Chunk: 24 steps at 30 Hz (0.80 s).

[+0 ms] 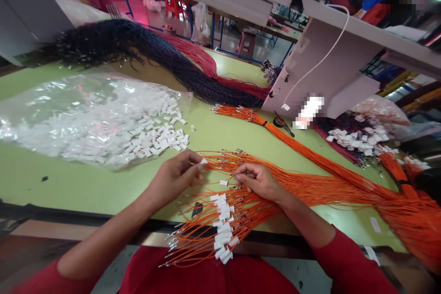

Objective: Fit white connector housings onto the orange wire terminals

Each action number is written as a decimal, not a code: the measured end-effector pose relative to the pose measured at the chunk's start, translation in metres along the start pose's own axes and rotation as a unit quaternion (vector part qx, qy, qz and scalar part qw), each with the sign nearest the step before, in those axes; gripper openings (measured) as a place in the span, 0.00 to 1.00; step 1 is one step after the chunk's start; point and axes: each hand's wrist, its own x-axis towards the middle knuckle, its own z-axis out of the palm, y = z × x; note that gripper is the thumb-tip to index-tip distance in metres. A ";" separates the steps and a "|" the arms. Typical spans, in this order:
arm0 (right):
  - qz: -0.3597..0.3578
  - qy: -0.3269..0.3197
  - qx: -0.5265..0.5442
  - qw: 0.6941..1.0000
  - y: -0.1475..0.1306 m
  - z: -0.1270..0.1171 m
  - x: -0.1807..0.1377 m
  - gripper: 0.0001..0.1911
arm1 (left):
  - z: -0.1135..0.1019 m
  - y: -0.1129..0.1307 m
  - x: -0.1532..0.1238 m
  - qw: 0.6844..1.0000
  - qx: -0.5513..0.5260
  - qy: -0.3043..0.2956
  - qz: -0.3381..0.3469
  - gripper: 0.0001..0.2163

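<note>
My left hand [182,172] pinches a small white connector housing [203,161] between thumb and fingertips, left of the loose orange wires [296,181]. To its right, my right hand [257,180] is closed on an orange wire, thumb against the fingers, over the wire bundle. Silver terminals tip the wire ends. Nearer my body, several orange wires carry white housings [223,227] in a row, hanging past the table edge. A single white housing [223,183] lies between my hands. An open clear plastic bag [103,119] spills many white housings [155,140] toward my left hand.
A thick dark blue wire bundle [165,57] and red wires [196,57] lie across the back of the green table [86,183]. A tied orange bundle [292,140] runs rightward. Black-handled snips [284,124] lie by the upright panel [310,62]. Housed wires [361,140] are piled right.
</note>
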 end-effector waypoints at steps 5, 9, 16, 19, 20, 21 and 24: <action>-0.027 0.044 -0.024 0.998 -0.002 0.005 -0.001 0.10 | 0.047 -0.002 0.000 0.969 -0.219 -0.067 -0.094 0.15; -0.029 0.058 -0.029 0.997 -0.001 0.007 0.000 0.09 | 0.061 -0.005 -0.002 0.952 -0.276 -0.076 -0.111 0.13; -0.038 0.066 -0.025 0.997 -0.001 0.009 0.000 0.09 | 0.062 0.004 -0.006 0.937 -0.296 -0.066 -0.174 0.14; -0.033 0.069 -0.010 0.997 -0.004 0.010 0.000 0.09 | 0.062 0.003 -0.007 0.929 -0.312 -0.064 -0.187 0.15; -0.030 0.069 -0.008 0.997 -0.005 0.010 0.000 0.09 | 0.062 0.002 -0.006 0.928 -0.315 -0.063 -0.190 0.15; -0.028 0.069 -0.007 0.997 -0.005 0.010 0.000 0.09 | 0.062 0.001 -0.006 0.926 -0.318 -0.062 -0.194 0.15; -0.026 0.067 -0.009 0.997 -0.006 0.011 0.000 0.09 | 0.063 0.000 -0.005 0.921 -0.329 -0.053 -0.200 0.16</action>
